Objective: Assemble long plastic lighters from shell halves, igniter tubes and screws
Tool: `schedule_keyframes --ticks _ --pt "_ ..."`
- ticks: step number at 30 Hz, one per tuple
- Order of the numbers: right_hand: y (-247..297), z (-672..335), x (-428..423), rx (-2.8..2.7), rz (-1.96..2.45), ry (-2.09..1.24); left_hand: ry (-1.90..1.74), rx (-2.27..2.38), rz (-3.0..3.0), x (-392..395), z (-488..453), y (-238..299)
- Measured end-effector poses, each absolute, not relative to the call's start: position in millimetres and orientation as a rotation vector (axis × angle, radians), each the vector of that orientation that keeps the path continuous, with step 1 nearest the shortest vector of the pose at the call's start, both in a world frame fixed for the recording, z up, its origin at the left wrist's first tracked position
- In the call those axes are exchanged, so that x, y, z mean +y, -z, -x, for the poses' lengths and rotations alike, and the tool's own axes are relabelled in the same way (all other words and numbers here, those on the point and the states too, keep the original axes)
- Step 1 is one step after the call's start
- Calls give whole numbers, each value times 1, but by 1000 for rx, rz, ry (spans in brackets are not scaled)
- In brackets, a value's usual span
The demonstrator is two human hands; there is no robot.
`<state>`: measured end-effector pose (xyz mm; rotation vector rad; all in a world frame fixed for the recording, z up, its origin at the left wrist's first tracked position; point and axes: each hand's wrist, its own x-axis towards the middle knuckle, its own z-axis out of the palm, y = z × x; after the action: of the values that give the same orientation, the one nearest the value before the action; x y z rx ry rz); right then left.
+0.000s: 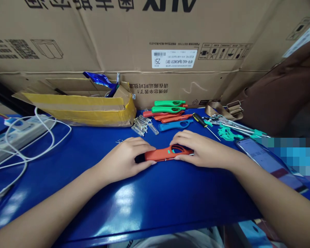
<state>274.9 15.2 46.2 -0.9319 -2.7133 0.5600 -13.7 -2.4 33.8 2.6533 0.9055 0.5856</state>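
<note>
An orange long-reach lighter casing [158,155] lies sideways between my two hands just above the blue tabletop. My left hand [127,156] pinches its left end between thumb and fingers. Around the looped end on the right, my right hand [196,148] is closed with thumb and fingers. A small teal piece [169,151] shows in the casing near the loop. Behind my hands lie a blue casing [174,125], green casings [167,109], further orange ones [177,118] and several small clear tanks [153,128].
A yellow-taped cardboard box [80,112] stands at the back left, with a power strip [23,132] and white cables nearby. To the right are a screwdriver [201,120], teal parts [227,132], metal rods [237,125] and a phone [266,162]. A large carton [113,38] rises behind.
</note>
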Motion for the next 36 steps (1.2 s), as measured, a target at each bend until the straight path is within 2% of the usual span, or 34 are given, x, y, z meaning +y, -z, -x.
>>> schedule_keyframes --ticks 36 --pt "-41 -274 15 -2752 977 -501 -510 945 -2649 -1 13 -29"
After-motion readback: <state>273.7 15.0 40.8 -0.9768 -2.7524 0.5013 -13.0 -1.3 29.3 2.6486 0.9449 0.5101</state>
